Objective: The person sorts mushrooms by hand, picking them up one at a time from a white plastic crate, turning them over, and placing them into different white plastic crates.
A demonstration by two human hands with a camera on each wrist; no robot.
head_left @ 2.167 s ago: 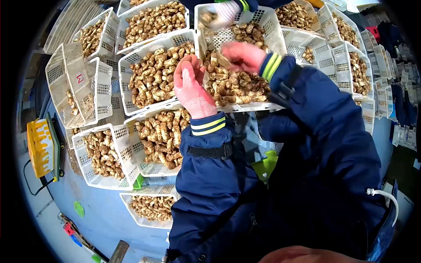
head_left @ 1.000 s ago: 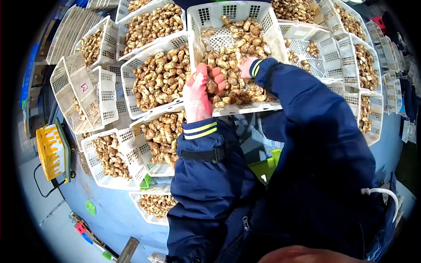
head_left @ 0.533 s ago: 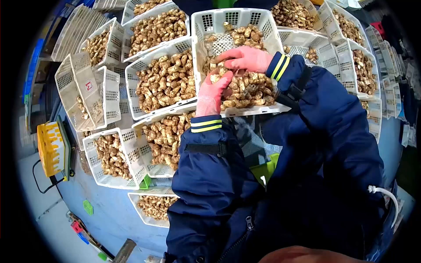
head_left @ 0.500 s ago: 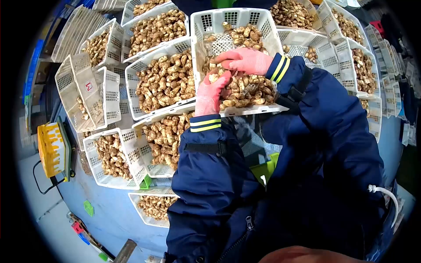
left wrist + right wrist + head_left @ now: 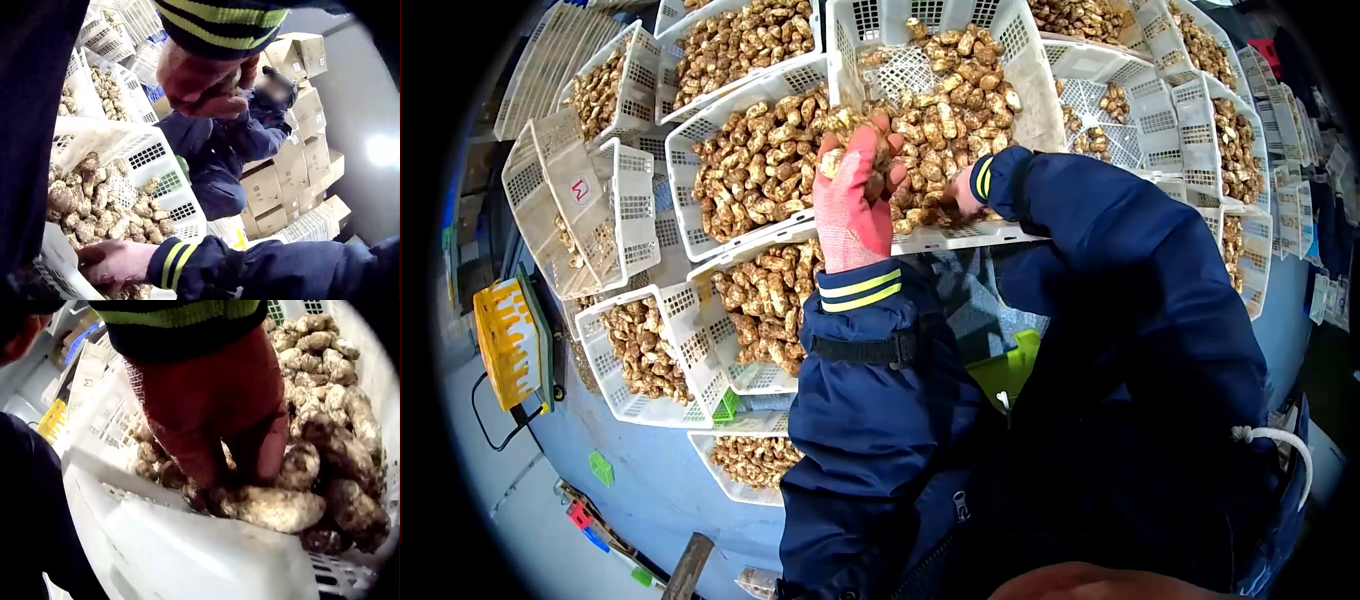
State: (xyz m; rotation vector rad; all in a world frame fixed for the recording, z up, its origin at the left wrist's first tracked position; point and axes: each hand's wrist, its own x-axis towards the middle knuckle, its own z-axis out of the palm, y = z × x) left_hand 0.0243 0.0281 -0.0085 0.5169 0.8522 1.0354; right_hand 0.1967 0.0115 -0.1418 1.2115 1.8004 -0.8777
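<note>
My left hand (image 5: pixel 855 205), in a pink and white glove, is raised over the near left corner of the middle white crate (image 5: pixel 1040 95). Its curled fingers hold several mushrooms (image 5: pixel 840 125), stubby and mottled brown and cream. My right hand (image 5: pixel 966 192) reaches down into the same crate, beside its near wall. In the right wrist view the gloved fingers (image 5: pixel 200 462) point down onto a thick pale-stemmed mushroom (image 5: pixel 275 508) and grip its dark end. More mushrooms (image 5: pixel 945 120) are heaped around that hand, while part of the crate's far left floor shows bare mesh.
White crates of mushrooms surround the middle one, including a fuller crate (image 5: pixel 685 160) to its left and a sparsely filled crate (image 5: pixel 1135 150) to its right. A person (image 5: pixel 212 150) sits across from me before stacked cardboard boxes (image 5: pixel 269 190). A green container (image 5: pixel 1005 370) stands below.
Half a second ago both hands were together over the crate. Now the left has drawn back left with mushrooms in it, and the right has gone down to the near wall. The head view shifted slightly.
</note>
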